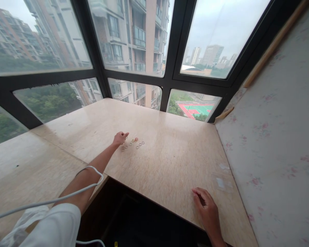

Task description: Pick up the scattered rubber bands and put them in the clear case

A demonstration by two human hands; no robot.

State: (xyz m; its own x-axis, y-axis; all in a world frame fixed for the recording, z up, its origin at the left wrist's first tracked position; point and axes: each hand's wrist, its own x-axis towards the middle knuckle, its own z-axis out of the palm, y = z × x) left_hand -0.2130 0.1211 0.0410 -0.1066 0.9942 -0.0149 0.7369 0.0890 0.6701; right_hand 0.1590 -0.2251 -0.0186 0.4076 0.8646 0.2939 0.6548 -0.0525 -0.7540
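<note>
My left hand (120, 138) reaches far over the table, just left of a loose group of small rings. Its fingers are curled closed with the thumb out to the right; what they hold, if anything, is too small to make out. Several thin metal rings (137, 147) lie flat on the surface beside and below this hand. A reddish ring (136, 139) sits at the upper edge of the group. My right hand (206, 207) rests by the table's front edge, well apart from the rings. Its fingers are loosely bent, a gap shows inside them, and I see nothing held.
The pale marbled table (167, 161) runs back to dark-framed windows. On the right stands a flowered wall (278, 151), with clear plastic pieces (222, 183) near it. A white cable (67, 197) crosses my left forearm. Below the front edge is a dark opening (134, 212).
</note>
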